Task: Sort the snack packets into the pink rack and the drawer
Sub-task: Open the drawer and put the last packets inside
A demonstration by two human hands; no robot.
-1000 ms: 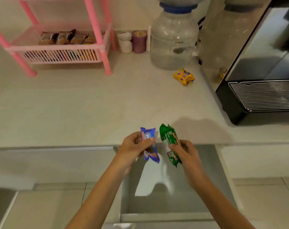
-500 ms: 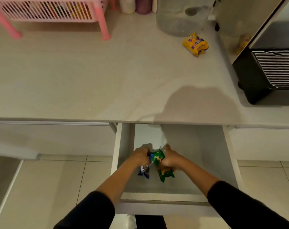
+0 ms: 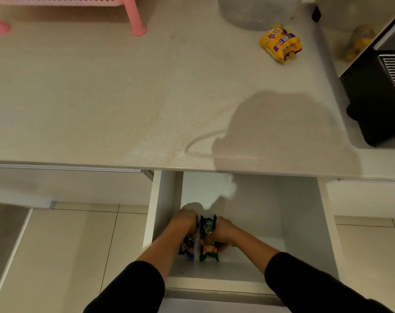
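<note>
Both my hands are down inside the open white drawer (image 3: 255, 224) under the counter. My left hand (image 3: 184, 220) grips a blue snack packet (image 3: 188, 249), mostly hidden under the wrist. My right hand (image 3: 221, 231) grips a green snack packet (image 3: 209, 239), which stands on end at the drawer's front left. The two packets sit side by side near the drawer floor. A yellow snack packet (image 3: 280, 43) lies on the counter at the back right. Only the lower edge and legs of the pink rack (image 3: 133, 21) show at the top left.
A clear water jug (image 3: 255, 12) stands behind the yellow packet. A black appliance with a metal grille (image 3: 379, 96) occupies the counter's right side. Closed white drawer fronts flank the open drawer, with tiled floor (image 3: 67, 245) below.
My hands came down from counter height into the drawer with the blue and green packets. My view tilted down, so the rack's shelves left the frame.
</note>
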